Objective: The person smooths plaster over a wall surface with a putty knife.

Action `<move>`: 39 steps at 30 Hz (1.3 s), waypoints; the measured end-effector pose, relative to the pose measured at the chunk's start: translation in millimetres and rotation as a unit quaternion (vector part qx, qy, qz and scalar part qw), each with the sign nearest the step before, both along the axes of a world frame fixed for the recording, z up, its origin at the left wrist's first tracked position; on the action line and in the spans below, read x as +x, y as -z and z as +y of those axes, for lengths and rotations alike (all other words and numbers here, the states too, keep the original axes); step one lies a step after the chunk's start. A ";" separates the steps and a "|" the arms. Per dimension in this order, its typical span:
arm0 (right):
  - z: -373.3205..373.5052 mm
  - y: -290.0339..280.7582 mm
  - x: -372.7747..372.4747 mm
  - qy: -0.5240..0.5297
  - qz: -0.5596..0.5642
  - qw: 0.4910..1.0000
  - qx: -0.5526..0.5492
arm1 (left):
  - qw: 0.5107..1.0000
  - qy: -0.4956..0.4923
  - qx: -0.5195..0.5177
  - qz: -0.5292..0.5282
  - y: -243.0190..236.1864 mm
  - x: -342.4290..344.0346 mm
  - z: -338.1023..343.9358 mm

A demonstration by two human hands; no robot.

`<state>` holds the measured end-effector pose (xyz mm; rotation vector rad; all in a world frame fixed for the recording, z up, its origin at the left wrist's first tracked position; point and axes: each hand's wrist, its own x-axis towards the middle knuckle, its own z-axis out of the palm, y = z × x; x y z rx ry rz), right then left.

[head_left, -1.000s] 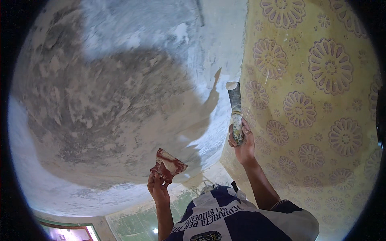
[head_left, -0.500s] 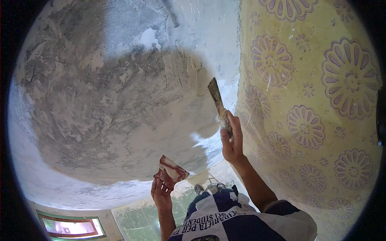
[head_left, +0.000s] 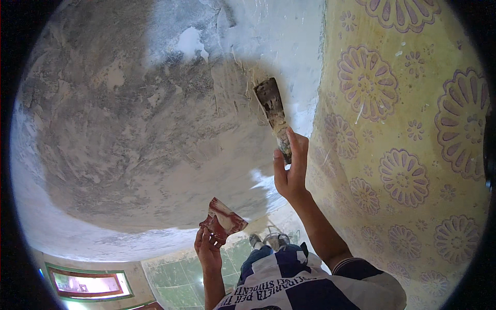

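Note:
My right hand (head_left: 293, 168) grips the handle of a putty knife (head_left: 272, 103), its blade dark and caked with dried plaster. The blade points up and lies over the grey plastered wall (head_left: 139, 139), close to the corner; whether it touches cannot be made out. Lower and to the left, my left hand (head_left: 208, 251) pinches a dark red, flat scraper (head_left: 225, 221) with pale filler smeared across its face. Its wide edge is turned up and to the right, in front of the bottom of the wall.
A yellow wall (head_left: 325, 170) with purple flower patterns meets the grey wall at a corner on the right. Green tiles (head_left: 175, 281) cover the floor by my feet (head_left: 256, 241). A framed opening (head_left: 88, 284) shows at lower left.
The putty knife has turned to show more of its blade face, and my right hand has moved slightly up and left. My left hand still holds the scraper, nearly unmoved.

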<state>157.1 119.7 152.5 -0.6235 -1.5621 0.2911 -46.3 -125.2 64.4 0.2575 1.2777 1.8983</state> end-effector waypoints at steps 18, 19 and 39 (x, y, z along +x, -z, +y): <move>5.3 8.7 -9.8 0.022 0.008 1.000 -0.010 | 1.000 0.017 0.003 0.018 -4.2 4.9 5.6; 5.6 12.0 -10.5 0.022 -0.003 0.999 -0.024 | 1.000 0.016 -0.006 0.016 -5.5 6.0 6.9; -13.2 62.0 -10.6 0.033 0.001 0.995 -0.091 | 1.000 -0.015 -0.020 0.008 -1.3 4.1 0.0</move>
